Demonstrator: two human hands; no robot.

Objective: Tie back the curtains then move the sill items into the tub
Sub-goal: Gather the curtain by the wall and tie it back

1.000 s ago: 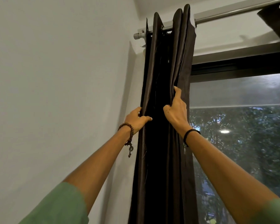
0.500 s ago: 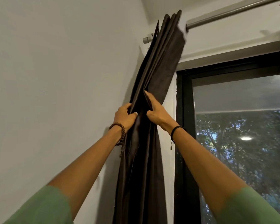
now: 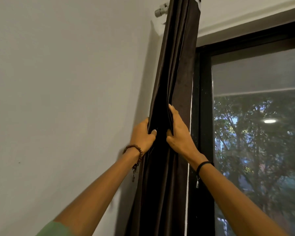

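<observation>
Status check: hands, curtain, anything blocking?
Left hand and right hand both grip the curtain. Curtain bunched beside window frame, no tie in view. Nothing blocking.

A room in a home, by the look of it: a dark brown curtain (image 3: pixel 175 74) hangs gathered from a rod end (image 3: pixel 161 11) against a plain white wall (image 3: pixel 66 82), beside a black-framed window (image 3: pixel 205 99) facing trees (image 3: pixel 255 142).

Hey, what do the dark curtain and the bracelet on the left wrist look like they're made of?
The curtain looks like dark brown woven fabric: shiny, satin-like folds, with a duller, suede-like outer panel. The bracelet seems to be round brown beads, probably wood, matte; the picture leaves that open.
</observation>
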